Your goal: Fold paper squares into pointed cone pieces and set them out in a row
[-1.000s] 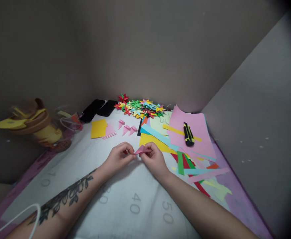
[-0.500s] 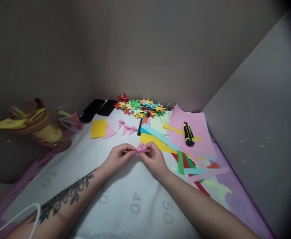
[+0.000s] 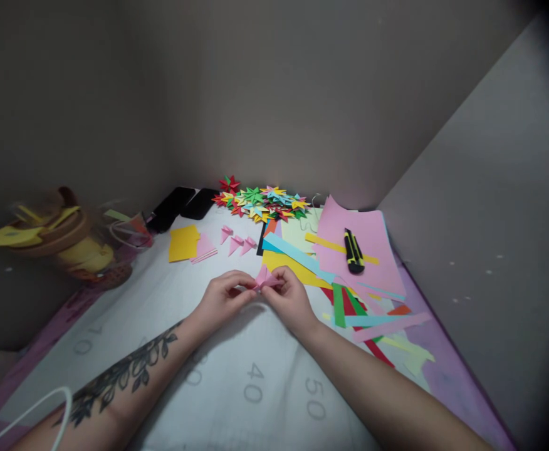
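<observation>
Between my two hands is a small piece of folded pink paper (image 3: 264, 277), with a pointed flap standing up. My left hand (image 3: 225, 294) pinches its left side between thumb and fingers. My right hand (image 3: 292, 295) grips its right side the same way, and the fingertips hide part of the folds. Just beyond lie several folded pink paper pieces (image 3: 235, 244). To their left are a stack of pink paper squares (image 3: 205, 247) and a stack of yellow paper squares (image 3: 183, 243).
A pile of colourful paper stars (image 3: 260, 202) lies at the back. On the right, a utility knife (image 3: 353, 252) rests on pink sheets (image 3: 382, 250), near loose paper strips (image 3: 339, 304). Two black phones (image 3: 175, 208) and a tilted clay-coloured pot (image 3: 62, 235) are at left.
The folded pink paper's flap now stands more upright between my fingers, and its shape looks more spread. Both hands stay almost in place; the whole view has shifted slightly.
</observation>
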### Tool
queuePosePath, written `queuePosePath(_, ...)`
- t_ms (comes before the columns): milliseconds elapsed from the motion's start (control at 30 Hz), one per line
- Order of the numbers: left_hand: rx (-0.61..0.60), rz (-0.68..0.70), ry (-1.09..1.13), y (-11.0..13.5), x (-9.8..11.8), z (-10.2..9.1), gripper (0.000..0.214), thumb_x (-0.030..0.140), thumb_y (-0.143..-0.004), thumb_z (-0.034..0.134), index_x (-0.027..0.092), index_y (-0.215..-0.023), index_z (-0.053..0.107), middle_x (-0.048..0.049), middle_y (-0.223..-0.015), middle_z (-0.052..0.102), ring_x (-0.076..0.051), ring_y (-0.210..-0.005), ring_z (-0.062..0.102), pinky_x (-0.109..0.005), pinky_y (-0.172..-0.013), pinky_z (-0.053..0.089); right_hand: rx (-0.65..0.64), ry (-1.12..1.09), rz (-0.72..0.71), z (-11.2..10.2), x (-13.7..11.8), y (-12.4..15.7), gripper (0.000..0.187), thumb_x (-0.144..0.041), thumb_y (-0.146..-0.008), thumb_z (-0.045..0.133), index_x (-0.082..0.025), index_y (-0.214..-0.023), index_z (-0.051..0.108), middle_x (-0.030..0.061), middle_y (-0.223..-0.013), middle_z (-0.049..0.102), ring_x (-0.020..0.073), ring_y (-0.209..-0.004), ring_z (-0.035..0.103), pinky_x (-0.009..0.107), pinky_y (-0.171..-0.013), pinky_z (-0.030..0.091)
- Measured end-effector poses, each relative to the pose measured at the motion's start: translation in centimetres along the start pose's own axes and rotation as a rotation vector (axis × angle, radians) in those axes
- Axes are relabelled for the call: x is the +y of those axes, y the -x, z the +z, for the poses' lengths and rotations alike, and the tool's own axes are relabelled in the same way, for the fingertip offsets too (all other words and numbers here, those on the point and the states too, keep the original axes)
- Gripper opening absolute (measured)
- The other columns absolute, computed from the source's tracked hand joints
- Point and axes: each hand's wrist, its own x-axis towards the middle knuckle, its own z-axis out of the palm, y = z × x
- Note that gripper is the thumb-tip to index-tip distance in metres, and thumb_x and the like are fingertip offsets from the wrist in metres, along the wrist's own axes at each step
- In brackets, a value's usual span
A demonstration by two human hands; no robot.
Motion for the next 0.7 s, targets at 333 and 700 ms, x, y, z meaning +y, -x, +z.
queuePosePath(333,0.014,-0.248,0.117,-0.03,-0.16,0.25,0.016,0.031,-0.075,0.066,0.015,-0.076,0.067,-0.0038,-0.074,0.069,-0.014,-0.067,0.061,-0.024,-0.062,0.047,0.003,-0.036,0.009,-0.01,0.19,-0.06,0.018,-0.018,-0.069,0.062,-0.022,-0.077,0.046,-0.0056,-0.07,0.048,0.0116,-0.064,0.049,0.023,-0.06,0.039)
queuePosePath(700,0.042,-0.223,0.178,0.17,-0.89,0.96,0.02,0.032,-0.073,0.067,0.017,-0.072,0.054,0.0015,-0.067,0.06,-0.01,-0.059,0.053,-0.02,-0.055,0.042,-0.003,0.038,-0.026,0.1,0.4,0.15,0.021,-0.018,-0.071,0.065,-0.022,-0.084,0.049,-0.0033,-0.076,0.054,0.0143,-0.071,0.054,0.026,-0.066,0.042)
